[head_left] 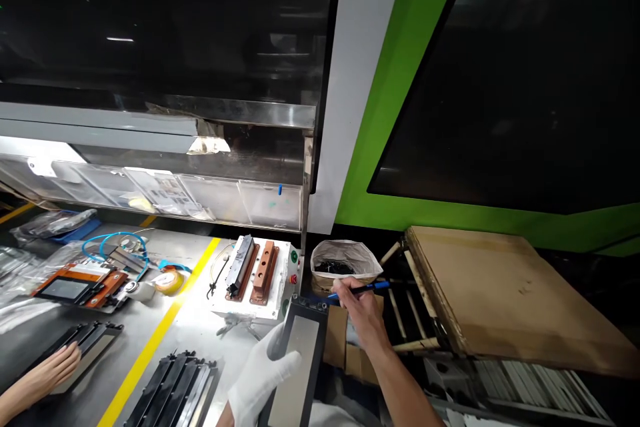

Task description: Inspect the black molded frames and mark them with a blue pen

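Gloves first: I see my left hand [260,373] in a white glove, fingers wrapped around the near edge of a long black-framed panel [297,360] with a grey face, tilted up from the near centre of the bench. My bare right hand [363,313] is closed on a blue-handled tool [367,288], held just to the right of the panel's far end. Beyond it sits a paper-lined bowl [345,260] of dark bits. Left of that, a white fixture [253,277] carries copper-coloured bars. A stack of black frames [175,383] lies near left. Another person's hand [47,367] rests at the far left edge.
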Motion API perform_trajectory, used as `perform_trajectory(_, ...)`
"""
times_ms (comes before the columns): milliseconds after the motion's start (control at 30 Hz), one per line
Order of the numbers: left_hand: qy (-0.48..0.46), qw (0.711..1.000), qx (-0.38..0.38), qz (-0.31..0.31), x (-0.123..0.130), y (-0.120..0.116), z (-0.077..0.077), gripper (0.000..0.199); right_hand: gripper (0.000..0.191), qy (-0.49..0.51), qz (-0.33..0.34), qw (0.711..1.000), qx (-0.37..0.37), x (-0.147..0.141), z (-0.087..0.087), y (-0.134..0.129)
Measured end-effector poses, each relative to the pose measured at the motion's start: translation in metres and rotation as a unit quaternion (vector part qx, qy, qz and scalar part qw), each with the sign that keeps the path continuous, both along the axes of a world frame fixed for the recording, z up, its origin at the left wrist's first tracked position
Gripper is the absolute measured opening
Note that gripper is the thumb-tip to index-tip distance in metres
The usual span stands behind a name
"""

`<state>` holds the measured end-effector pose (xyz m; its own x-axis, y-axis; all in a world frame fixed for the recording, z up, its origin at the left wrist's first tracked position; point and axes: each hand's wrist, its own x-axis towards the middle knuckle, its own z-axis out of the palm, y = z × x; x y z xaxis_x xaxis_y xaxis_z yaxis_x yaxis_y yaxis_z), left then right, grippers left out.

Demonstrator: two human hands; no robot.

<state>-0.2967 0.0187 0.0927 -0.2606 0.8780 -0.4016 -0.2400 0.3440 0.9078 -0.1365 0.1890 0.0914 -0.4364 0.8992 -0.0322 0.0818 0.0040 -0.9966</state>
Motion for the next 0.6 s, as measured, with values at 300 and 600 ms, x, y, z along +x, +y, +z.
perform_trajectory(300, -0.009, 0.999, 0.025, -0.026, -0.003, 0.002, -0.001, 0.067, 0.041, -0.010, 0.112, 0.994, 0.000, -0.037, 0.029, -0.002)
perform_trajectory(600, -0.003, 0.999, 0.018, -0.032, -0.005, 0.001, 0.003, 0.070, 0.042, -0.027, 0.112, 0.993, 0.002, -0.049, 0.018, -0.002)
